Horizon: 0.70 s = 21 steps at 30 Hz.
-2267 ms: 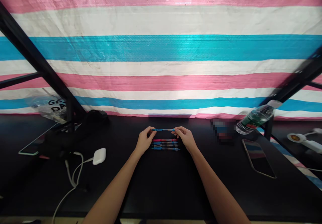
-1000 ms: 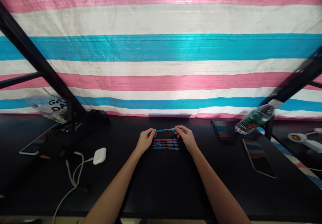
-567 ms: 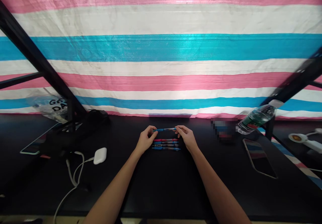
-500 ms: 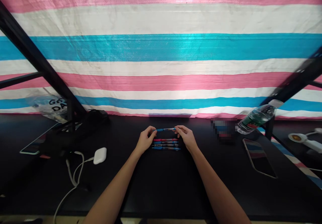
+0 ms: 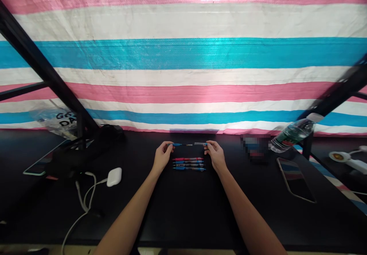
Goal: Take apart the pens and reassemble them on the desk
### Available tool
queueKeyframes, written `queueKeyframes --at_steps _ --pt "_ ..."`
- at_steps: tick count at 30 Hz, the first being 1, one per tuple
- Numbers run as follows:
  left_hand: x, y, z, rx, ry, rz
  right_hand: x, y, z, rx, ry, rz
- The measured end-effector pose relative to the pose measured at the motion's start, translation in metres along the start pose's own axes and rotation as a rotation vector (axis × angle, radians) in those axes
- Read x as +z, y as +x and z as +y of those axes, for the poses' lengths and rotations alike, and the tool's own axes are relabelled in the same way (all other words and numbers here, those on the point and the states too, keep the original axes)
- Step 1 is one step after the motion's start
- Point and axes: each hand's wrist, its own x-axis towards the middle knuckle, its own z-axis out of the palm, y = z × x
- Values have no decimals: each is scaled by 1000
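A blue pen is in two pieces, one in each of my hands, with a small gap between them. My left hand (image 5: 164,155) pinches the blue pen part (image 5: 177,144), from which a thin dark refill (image 5: 187,145) sticks out to the right. Between the fingertips of my right hand (image 5: 215,153) is the clear pen part (image 5: 200,143) with a blue end. Just below, several pens lie side by side on the black desk: a pink pen (image 5: 187,159) at the top, a blue pen (image 5: 189,168) at the bottom, others between them.
Left of my arms are a white earbud case (image 5: 114,177), white cables (image 5: 88,194) and a tablet-like device (image 5: 36,169). To the right lie a phone (image 5: 296,179) and a tilted water bottle (image 5: 292,135). Black metal bars (image 5: 47,69) and a striped sheet (image 5: 189,54) stand behind.
The pen that both hands held as one piece has come apart. My left hand has shifted left with the blue part, my right hand slightly right with the clear part.
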Motion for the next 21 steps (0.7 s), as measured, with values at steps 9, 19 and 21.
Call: queueKeyframes --at_steps 9,19,21 --pt "-1 0 1 -8 -21 -10 0 2 2 8 -28 -9" --pt "1 0 -1 -32 -15 40 1 1 0 9 -18 -4" --pt "1 0 -2 -41 -37 39 0 1 0 11 -12 -8"
